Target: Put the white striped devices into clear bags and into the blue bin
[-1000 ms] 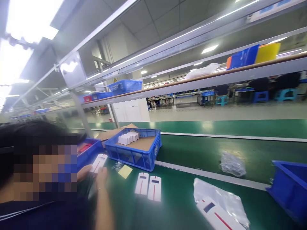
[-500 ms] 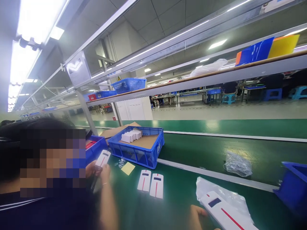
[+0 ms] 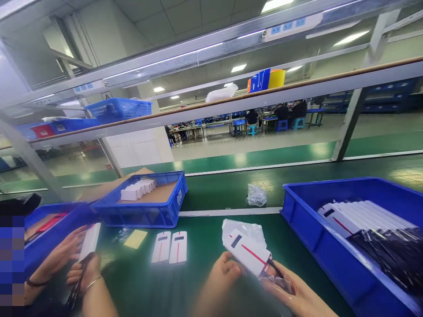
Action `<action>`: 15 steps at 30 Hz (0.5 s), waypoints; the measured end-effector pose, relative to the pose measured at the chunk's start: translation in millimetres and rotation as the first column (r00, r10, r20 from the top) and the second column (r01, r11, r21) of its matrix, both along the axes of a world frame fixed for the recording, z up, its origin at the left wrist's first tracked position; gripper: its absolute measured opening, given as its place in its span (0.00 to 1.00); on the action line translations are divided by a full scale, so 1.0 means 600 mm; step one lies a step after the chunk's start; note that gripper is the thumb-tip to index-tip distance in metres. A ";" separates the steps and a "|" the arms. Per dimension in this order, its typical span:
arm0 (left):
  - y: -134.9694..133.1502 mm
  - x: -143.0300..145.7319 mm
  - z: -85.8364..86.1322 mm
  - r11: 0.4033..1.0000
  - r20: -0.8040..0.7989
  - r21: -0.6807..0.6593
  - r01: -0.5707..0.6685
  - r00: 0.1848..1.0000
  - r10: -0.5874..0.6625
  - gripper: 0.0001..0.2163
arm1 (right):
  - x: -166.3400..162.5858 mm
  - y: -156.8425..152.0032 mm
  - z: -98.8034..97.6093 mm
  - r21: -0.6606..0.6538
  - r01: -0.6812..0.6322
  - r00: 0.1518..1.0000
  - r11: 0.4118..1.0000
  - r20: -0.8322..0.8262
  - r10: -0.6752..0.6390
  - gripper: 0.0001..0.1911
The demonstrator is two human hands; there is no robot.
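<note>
A flat white device (image 3: pixel 250 253) with a dark window, a red stripe and a black cable is held in front of me. My right hand (image 3: pixel 294 288) wraps its lower end, with the cable and some clear plastic in the fingers. On the device's left edge, my left hand (image 3: pixel 226 270) has curled fingers; part of the grip is hidden. Behind the device lies a clear plastic bag (image 3: pixel 257 229). Two similar white devices, a left one (image 3: pixel 161 247) and a right one (image 3: pixel 178 247), lie side by side on the green table (image 3: pixel 139 281).
At right stands a blue crate (image 3: pixel 317 237) with several white devices and black cables. Another blue crate (image 3: pixel 180 200) holds white pieces on cardboard. A co-worker's hands (image 3: pixel 84 268) hold a white device at left. Crumpled plastic (image 3: pixel 256 195) and a yellow paper (image 3: pixel 135 239) lie on the table.
The view has swung right, bringing the right-hand crate and both my hands further into sight. The co-worker's device has turned so its edge faces me.
</note>
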State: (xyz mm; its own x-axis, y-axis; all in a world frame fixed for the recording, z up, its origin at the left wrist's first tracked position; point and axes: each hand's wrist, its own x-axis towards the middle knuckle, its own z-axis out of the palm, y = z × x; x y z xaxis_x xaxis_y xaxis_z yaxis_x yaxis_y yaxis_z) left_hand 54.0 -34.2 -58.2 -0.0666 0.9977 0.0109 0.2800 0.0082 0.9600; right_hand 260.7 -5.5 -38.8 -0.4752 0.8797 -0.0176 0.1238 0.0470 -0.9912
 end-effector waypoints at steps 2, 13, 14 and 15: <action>-0.007 0.002 -0.002 0.999 -0.071 -0.031 -0.009 0.997 0.007 0.11 | 0.002 0.001 -0.005 0.011 0.000 1.000 1.000 -0.005 0.000 0.31; -0.026 -0.028 0.065 0.996 -0.294 -0.020 0.091 0.951 -0.093 0.08 | 0.003 -0.005 0.014 0.104 -0.039 0.989 0.994 0.148 0.023 0.24; -0.031 -0.043 0.064 0.998 -0.322 -0.021 0.063 0.944 -0.066 0.09 | 0.001 -0.003 0.010 0.106 -0.046 0.988 0.993 0.155 0.029 0.24; -0.038 -0.064 0.062 1.000 -0.361 -0.019 0.024 0.932 -0.029 0.09 | 0.000 -0.002 0.006 0.114 -0.052 0.987 0.992 0.155 0.034 0.25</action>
